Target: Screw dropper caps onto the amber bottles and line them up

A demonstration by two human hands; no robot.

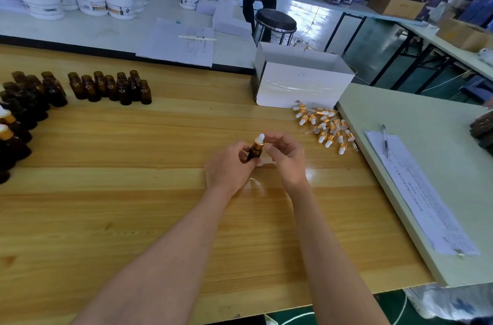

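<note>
Head view: left hand (229,168) grips amber bottle (253,152) well in front of white box (301,82). Right hand (289,160) pinches its dropper cap (259,140), probably mid-screw. Few capped bottles (6,119) far left of box. Many uncapped bottles (109,88) left; loose caps (325,127) beside box. Mostly undone.

Capped amber bottle (254,152), tilted, above the wooden table (133,204).
</note>
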